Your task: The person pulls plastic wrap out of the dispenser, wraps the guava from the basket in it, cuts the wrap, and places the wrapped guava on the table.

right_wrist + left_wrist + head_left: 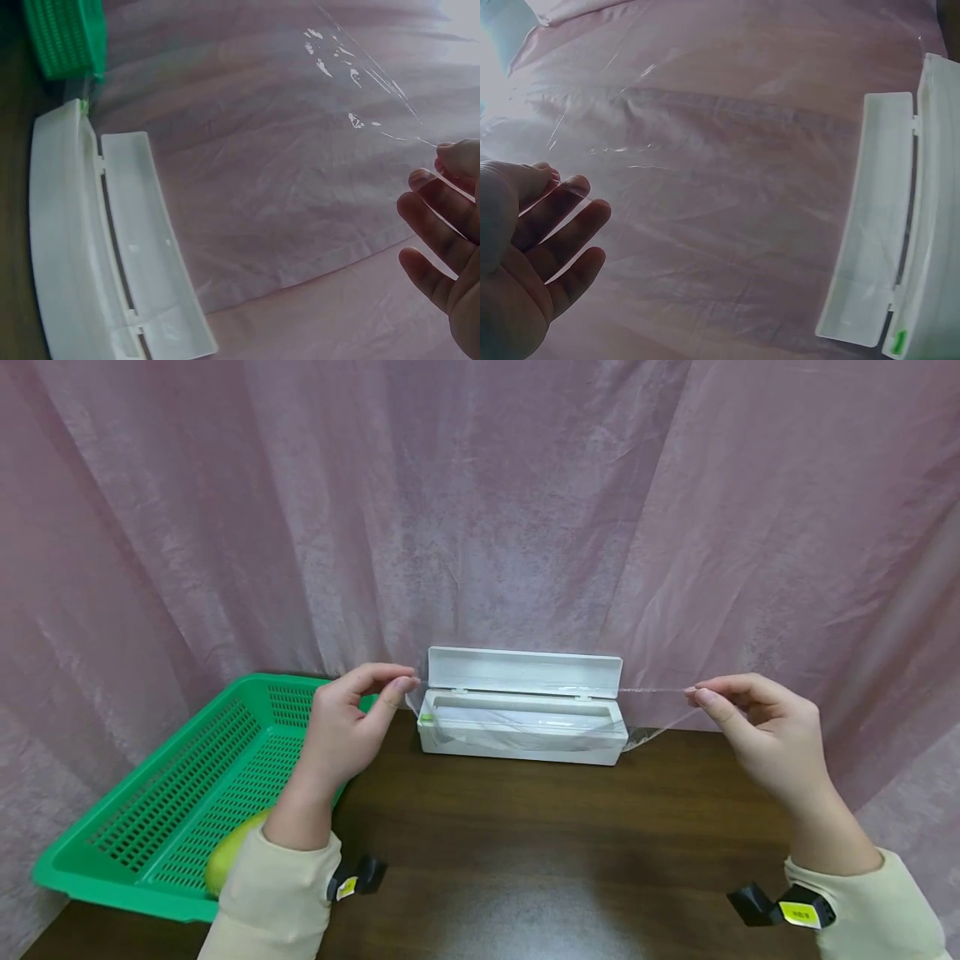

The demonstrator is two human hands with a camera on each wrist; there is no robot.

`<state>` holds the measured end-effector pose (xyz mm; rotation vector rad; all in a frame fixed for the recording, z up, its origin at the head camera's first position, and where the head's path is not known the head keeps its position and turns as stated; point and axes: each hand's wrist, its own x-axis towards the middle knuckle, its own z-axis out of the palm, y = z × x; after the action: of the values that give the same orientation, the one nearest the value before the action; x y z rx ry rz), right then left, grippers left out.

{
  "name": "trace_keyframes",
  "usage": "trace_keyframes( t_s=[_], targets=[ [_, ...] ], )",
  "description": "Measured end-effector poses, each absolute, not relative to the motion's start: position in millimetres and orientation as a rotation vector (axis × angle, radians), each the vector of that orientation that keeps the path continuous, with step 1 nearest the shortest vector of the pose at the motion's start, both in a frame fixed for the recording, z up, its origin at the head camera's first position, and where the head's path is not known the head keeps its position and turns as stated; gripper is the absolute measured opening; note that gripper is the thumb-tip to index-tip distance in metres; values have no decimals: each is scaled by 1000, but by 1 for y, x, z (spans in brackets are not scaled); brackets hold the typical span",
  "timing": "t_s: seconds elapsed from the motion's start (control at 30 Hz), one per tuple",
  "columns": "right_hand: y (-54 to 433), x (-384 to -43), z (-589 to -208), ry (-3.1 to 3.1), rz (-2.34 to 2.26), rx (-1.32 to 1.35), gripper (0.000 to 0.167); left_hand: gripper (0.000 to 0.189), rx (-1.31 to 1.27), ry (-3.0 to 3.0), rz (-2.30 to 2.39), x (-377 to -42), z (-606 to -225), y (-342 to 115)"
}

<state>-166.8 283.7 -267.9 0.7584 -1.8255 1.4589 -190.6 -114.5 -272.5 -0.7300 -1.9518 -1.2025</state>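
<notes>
A clear sheet of plastic wrap (517, 731) stretches out in front of a white dispenser box (525, 755), whose lid (525, 670) stands raised at the back. My left hand (341, 727) pinches one corner of the wrap between thumb and index finger, left of the box. On the other side my right hand (776, 735) pinches the opposite corner the same way. Both hands are at about lid height, with the wrap's edge drawn taut between them. Glints mark the film in the wrist views. Inside the box lies a pale roll, partly seen through the film.
A green plastic basket (97, 843) stands at the left of the dark wooden table (540, 843). It holds a yellow-green fruit (228, 852), partly behind my left forearm. A pink curtain (525, 510) hangs close behind the box.
</notes>
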Motion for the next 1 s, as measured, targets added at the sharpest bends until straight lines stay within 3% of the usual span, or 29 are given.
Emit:
trace_keyframes(
  t_s=[0.2, 1.0],
  targets=[
    [282, -162, -282, -1957, 1319, 661, 6, 13, -715, -1984, -1199, -190, -287, -115],
    [283, -161, -335, -2012, 1486, 627, 11, 11, -646, -2122, -1225, -189, -337, -117]
  ],
)
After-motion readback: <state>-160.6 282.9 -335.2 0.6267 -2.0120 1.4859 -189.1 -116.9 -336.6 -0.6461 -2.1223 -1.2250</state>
